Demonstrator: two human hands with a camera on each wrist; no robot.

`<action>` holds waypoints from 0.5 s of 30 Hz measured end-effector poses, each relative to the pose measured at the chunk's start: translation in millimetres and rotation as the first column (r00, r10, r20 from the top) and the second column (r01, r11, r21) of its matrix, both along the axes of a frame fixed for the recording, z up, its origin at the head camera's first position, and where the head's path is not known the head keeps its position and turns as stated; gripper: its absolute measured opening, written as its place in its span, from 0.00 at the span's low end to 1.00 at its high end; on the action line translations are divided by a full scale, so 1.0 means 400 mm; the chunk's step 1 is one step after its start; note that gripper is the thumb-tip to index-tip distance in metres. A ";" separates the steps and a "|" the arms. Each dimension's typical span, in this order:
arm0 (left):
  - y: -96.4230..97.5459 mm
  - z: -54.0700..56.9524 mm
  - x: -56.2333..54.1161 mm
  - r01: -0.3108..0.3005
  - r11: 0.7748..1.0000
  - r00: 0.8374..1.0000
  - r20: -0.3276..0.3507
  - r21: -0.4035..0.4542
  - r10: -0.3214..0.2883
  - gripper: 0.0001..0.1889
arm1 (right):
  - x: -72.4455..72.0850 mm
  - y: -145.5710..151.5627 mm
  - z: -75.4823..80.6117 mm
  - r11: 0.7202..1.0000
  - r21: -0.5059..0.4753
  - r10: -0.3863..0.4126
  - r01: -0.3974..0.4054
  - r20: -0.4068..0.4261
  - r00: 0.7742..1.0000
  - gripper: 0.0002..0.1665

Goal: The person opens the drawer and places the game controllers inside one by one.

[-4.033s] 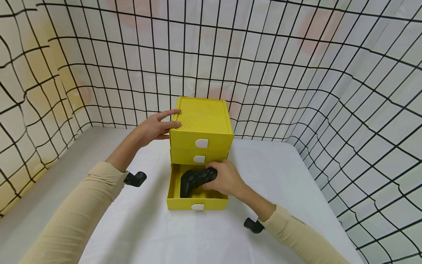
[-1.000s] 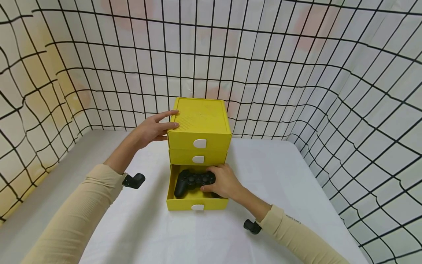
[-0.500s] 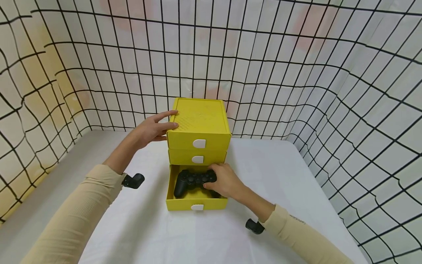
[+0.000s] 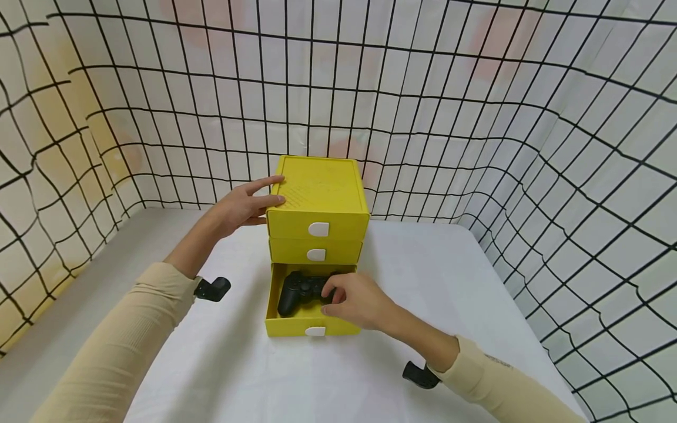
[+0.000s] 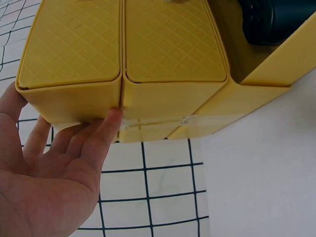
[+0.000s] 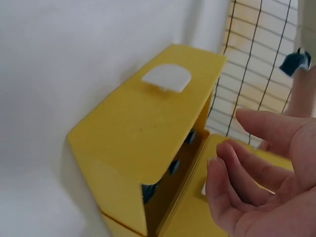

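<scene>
A yellow drawer unit [image 4: 319,185] stands on the white table, with its bottom drawer [image 4: 282,327] pulled out. Inside that drawer lies a black game controller [image 4: 290,295], its right part hidden behind my right hand [image 4: 361,301]. That hand hovers over the drawer's right front, fingers loosely bent with nothing between them; the right wrist view shows the fingertips apart from the drawer front. My left hand [image 4: 236,208] rests on the unit's upper left side. Two of its fingertips lie on the top edge, and others touch the side in the left wrist view.
White tabs [image 4: 318,230] mark the drawer fronts, and the two upper drawers are closed. Black wire mesh [image 4: 338,88] stands behind and at both sides of the white table [image 4: 423,282]. Black wrist cameras [image 4: 421,375] stick out from both sleeves.
Earlier, my right hand held the controller tilted, then lowered it flat into the drawer. Now it has let go and drawn back towards the drawer front. My left hand has stayed on the unit.
</scene>
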State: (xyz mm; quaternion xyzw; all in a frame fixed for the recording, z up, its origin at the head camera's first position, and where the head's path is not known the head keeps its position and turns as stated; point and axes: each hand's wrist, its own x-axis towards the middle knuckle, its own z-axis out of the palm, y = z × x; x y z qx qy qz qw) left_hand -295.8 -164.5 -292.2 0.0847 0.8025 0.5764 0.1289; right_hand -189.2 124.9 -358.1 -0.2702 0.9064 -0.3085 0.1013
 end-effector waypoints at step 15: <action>-0.002 -0.002 -0.001 0.002 1.000 1.000 -0.003 -0.006 -0.002 0.37 | 0.046 -0.006 0.004 0.988 0.109 0.098 -0.113 0.139 0.985 0.07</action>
